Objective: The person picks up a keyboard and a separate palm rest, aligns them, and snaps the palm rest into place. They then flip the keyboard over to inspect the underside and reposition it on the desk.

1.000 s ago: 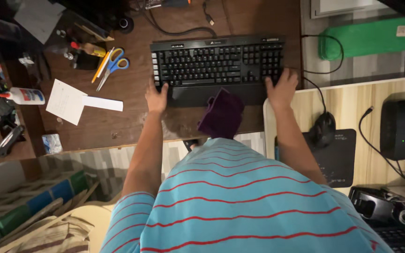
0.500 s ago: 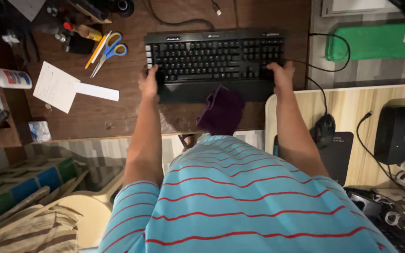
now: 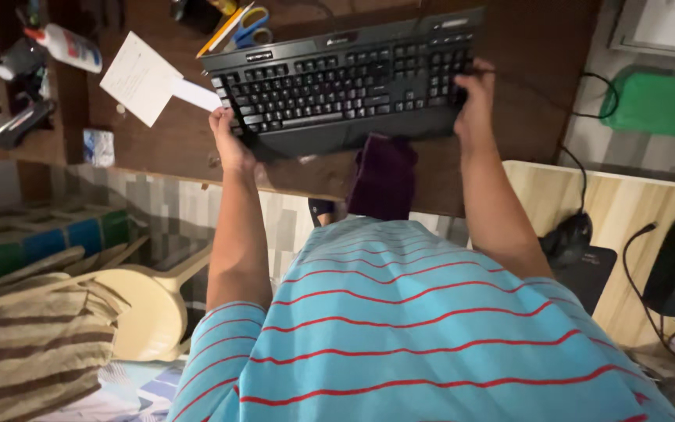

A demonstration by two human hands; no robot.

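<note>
Fabric of a blue shirt with red stripes (image 3: 400, 328) fills the nearest part of the view, with both bare forearms extending forward from it toward a dark brown wooden desk (image 3: 166, 141). A round pale wooden stool (image 3: 146, 309) and a striped brown cloth (image 3: 25, 344) sit low at the left, below desk level. A purple cloth (image 3: 384, 176) lies draped over the near desk edge, between the two arms and just in front of the keyboard. The left hand (image 3: 230, 141) is closed on the near left corner of the black keyboard (image 3: 337, 78), fingers wrapped around its edge. The right hand (image 3: 474, 98) is closed on the right end of the keyboard, thumb on top by the number keys and fingers curled at the side. The keyboard sits tilted in the view, its right end farther away than its left. A white paper sheet (image 3: 141, 76) with a white strip beside it lies just left of the keyboard. Scissors with blue handles (image 3: 250, 27) lie beyond the keyboard's far left corner, and a white glue bottle (image 3: 70, 47) lies at the far left. A light wooden table (image 3: 626, 203) adjoins at the right, bearing a black mouse (image 3: 572, 234).
</note>
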